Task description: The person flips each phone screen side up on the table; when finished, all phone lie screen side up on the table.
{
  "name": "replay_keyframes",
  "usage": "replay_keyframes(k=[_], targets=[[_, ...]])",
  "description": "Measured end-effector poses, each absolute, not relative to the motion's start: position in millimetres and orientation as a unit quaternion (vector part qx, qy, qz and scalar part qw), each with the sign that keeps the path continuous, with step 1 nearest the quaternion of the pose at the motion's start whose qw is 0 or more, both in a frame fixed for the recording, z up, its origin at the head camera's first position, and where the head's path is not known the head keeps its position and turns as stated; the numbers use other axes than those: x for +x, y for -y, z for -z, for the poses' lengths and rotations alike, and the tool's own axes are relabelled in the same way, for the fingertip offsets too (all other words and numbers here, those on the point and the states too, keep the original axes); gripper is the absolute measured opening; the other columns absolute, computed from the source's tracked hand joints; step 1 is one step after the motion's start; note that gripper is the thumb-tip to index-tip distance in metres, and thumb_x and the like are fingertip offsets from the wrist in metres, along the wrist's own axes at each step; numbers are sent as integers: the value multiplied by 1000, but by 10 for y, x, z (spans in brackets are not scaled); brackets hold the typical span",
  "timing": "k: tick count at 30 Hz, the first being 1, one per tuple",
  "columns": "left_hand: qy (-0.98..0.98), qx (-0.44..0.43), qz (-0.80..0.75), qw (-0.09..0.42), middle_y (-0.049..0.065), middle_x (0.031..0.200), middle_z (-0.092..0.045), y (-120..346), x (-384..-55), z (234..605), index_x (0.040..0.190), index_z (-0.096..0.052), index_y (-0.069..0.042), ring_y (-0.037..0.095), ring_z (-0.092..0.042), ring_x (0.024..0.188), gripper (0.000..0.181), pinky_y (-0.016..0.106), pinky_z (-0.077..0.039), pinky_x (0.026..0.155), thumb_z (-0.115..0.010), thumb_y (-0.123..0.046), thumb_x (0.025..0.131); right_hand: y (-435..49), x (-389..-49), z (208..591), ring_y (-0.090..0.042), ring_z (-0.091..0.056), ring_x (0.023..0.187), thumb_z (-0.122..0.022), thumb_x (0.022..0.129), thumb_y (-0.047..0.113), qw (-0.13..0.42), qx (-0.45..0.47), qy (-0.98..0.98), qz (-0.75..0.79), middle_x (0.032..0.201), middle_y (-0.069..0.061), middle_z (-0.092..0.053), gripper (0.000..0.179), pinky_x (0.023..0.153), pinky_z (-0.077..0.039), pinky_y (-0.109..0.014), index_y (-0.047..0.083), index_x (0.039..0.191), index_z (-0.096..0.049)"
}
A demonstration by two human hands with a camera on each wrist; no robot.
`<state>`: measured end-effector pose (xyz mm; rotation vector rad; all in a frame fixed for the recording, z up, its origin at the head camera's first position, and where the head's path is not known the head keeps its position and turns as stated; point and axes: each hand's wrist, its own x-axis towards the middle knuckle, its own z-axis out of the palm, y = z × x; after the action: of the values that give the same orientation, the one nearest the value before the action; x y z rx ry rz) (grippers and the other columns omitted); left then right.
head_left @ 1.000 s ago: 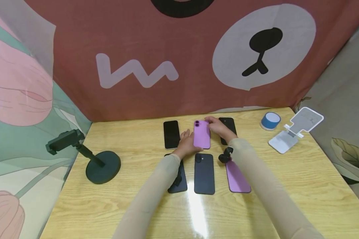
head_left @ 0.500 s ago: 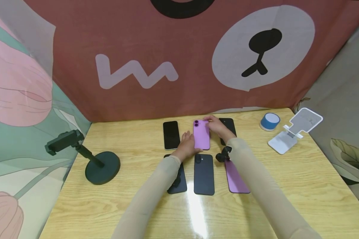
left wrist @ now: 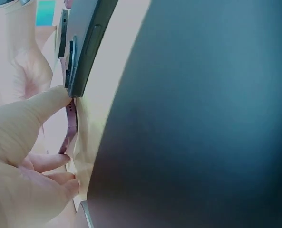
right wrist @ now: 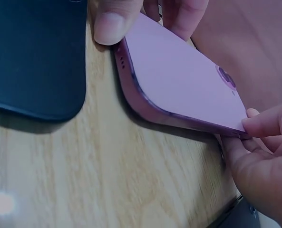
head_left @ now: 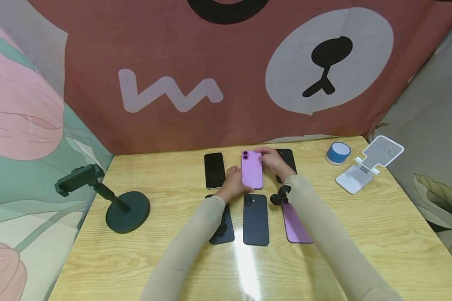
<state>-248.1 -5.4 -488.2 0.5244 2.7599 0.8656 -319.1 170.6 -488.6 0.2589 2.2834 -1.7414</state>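
A pink phone (head_left: 252, 169), back up with its camera lenses at the top left, lies between both hands in the head view. My left hand (head_left: 232, 183) holds its lower left, thumb (right wrist: 110, 28) at the bottom edge and fingers along the left side. At the upper right, my right hand (head_left: 272, 160) pinches the edge, thumb over the back and fingers underneath. A shadow runs below the phone's near edge (right wrist: 179, 122) in the right wrist view. Just in front of it lies a dark phone (head_left: 255, 221), close to my left thumb (left wrist: 55, 97).
Around them lie a black-screened phone (head_left: 214, 170), another dark phone (head_left: 226, 230), a second pink phone (head_left: 296, 225) and a black phone (head_left: 287, 158) behind my right hand. A dark phone stand (head_left: 129, 211) is at left; a blue-white cylinder (head_left: 337, 153) and white folding stand (head_left: 355, 179) are at right.
Both hands stay on the pink phone, with only slight finger shifts. The whole scene drifts slightly left in the head view.
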Motion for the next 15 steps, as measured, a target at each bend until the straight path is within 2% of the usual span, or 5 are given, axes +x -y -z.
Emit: replay_keyframes(k=[4,8,12,15], targets=[[-925,194,-315,90,15,116,-60,92,-2491,4898,121,-56,4,31,-34,130,66,37,-16,112,-85,-23,69,-1710,-3194,4875,-20,-46,100,-46,90,-9,126,104,-767,621,130,-12,-46,42,72,-42,-25,2,130,-55],[-915,190,-345,88,13,115,-60,119,-2505,4911,123,-55,3,27,-42,119,64,35,-28,106,-84,-20,70,-1714,-3208,4854,-19,-45,95,-46,90,-9,119,107,-748,645,124,-12,-45,43,71,-41,-25,0,131,-54],[-901,190,-379,93,12,120,-59,135,-2520,4897,130,-50,1,24,-50,111,68,33,-39,98,-82,-17,72,-1727,-3217,4826,-20,-48,103,-44,91,-10,119,111,-728,666,133,-14,-45,43,77,-45,-24,-1,133,-51],[-886,195,-410,97,12,122,-59,152,-2527,4875,135,-47,-1,22,-54,108,72,33,-42,96,-81,-12,73,-1736,-3214,4813,-22,-47,112,-42,92,-10,121,116,-715,679,140,-16,-42,44,80,-47,-25,-2,134,-49]])
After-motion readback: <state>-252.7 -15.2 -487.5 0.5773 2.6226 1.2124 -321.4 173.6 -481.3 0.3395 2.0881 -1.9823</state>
